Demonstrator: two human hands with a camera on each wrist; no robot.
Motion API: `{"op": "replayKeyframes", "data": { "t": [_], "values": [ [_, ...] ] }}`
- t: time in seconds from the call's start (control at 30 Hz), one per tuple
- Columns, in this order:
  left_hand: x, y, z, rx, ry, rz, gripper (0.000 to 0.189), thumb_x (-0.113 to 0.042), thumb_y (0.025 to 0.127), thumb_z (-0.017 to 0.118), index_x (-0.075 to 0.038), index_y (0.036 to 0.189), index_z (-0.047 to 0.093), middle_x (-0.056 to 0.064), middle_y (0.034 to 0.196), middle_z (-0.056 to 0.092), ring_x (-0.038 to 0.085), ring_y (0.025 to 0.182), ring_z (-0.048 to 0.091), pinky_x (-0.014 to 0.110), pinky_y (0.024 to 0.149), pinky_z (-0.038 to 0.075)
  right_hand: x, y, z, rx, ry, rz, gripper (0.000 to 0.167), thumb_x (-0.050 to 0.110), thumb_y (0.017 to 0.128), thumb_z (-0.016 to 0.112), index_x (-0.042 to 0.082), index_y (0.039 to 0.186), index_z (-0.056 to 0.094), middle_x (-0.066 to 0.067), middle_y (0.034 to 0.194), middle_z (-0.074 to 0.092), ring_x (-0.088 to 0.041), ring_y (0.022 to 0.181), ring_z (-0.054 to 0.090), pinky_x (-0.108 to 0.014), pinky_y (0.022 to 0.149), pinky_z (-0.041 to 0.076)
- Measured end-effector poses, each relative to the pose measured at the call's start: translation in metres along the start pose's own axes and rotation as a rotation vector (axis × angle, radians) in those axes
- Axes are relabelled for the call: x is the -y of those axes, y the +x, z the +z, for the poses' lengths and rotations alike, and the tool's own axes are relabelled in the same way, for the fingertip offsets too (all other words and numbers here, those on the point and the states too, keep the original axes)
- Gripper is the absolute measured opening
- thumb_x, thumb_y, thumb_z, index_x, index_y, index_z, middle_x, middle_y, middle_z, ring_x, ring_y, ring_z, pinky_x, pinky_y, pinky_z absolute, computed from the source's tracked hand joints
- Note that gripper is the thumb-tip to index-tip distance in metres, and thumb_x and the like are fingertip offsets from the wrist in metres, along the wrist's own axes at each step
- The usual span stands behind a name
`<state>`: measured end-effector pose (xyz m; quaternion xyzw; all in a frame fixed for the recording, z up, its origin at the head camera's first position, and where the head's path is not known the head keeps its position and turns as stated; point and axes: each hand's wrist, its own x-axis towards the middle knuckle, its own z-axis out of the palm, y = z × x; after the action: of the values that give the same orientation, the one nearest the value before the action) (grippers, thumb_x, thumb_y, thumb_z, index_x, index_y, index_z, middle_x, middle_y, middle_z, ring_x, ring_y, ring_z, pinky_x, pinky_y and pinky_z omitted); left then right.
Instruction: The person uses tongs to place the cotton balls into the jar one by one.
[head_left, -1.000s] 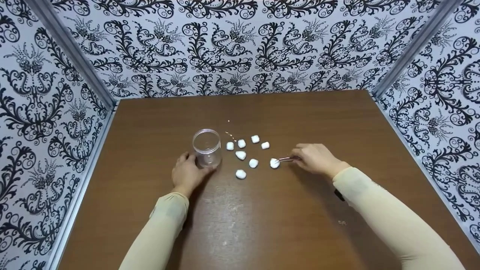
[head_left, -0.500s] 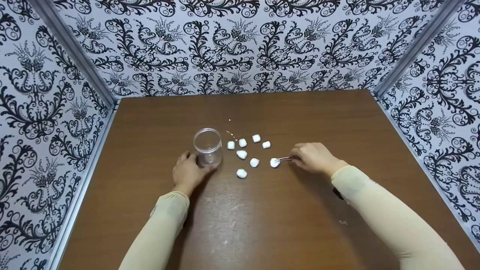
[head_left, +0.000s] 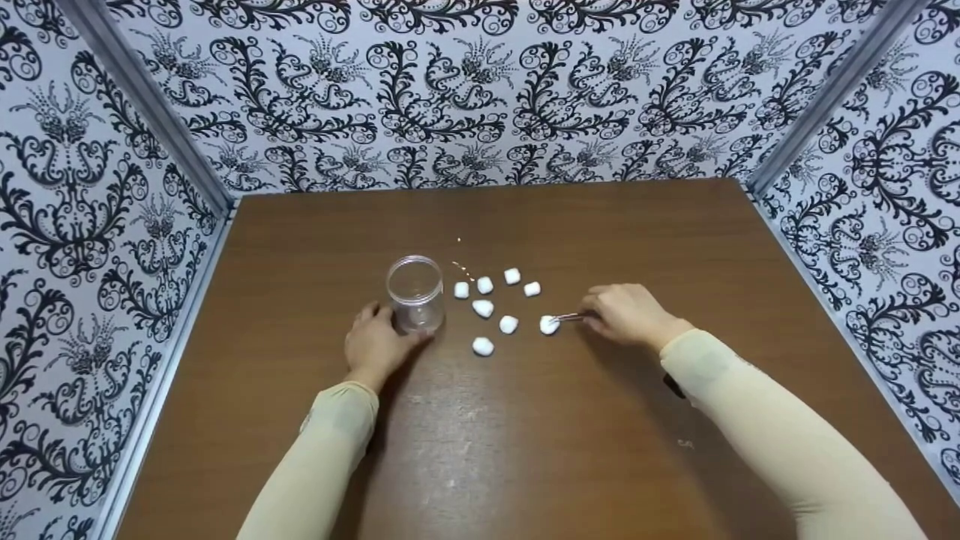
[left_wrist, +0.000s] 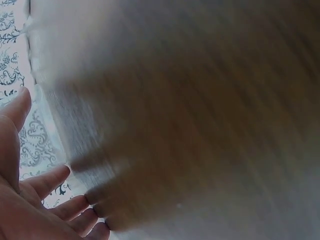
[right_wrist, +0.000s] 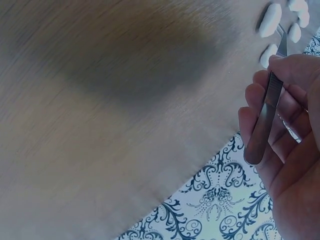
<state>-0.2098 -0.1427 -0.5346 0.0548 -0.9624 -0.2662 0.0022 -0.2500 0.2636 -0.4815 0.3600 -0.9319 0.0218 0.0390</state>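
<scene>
In the head view, my left hand (head_left: 375, 343) holds a clear plastic jar (head_left: 415, 300) low on its side, thumb in front and fingers behind. The jar stands upright on the table with no lid on it. My right hand (head_left: 628, 315) pinches metal tweezers (right_wrist: 266, 112) between thumb and fingers, as the right wrist view shows. The tweezers' tips are at a white cotton ball (head_left: 549, 325), to the right of the others. Several more cotton balls (head_left: 483, 308) lie loose between the jar and the tweezers. In the left wrist view, the left fingers (left_wrist: 70, 207) are spread and slightly bent.
The brown wooden table (head_left: 480, 457) meets patterned wall panels (head_left: 450, 97) at the back and sides, with metal posts (head_left: 165, 112) in the corners. A line of tiny pale specks (head_left: 463, 268) lies behind the cotton balls.
The whole scene shifts very slightly in the head view. Both hands keep their places, the left at the jar and the right with the tweezers at the same cotton ball.
</scene>
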Motion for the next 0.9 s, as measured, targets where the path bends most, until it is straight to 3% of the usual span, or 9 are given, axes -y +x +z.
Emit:
{"op": "replayKeyframes", "data": {
  "t": [0.9],
  "values": [
    [-0.0023,-0.0020,-0.0029,0.005,0.002,0.002,0.090,-0.064,0.076,0.075,-0.005,0.140,0.055,0.025,0.148,0.041,0.042,0.136,0.037,0.061,0.104,0.033,0.0011,0.0010,-0.0084,-0.050,-0.036,-0.010,0.007,0.017,0.086,0.077,0.017,0.092,0.078,0.005,0.083,0.066,-0.016,0.067,0.062,-0.040,0.056,0.052]
  ]
}}
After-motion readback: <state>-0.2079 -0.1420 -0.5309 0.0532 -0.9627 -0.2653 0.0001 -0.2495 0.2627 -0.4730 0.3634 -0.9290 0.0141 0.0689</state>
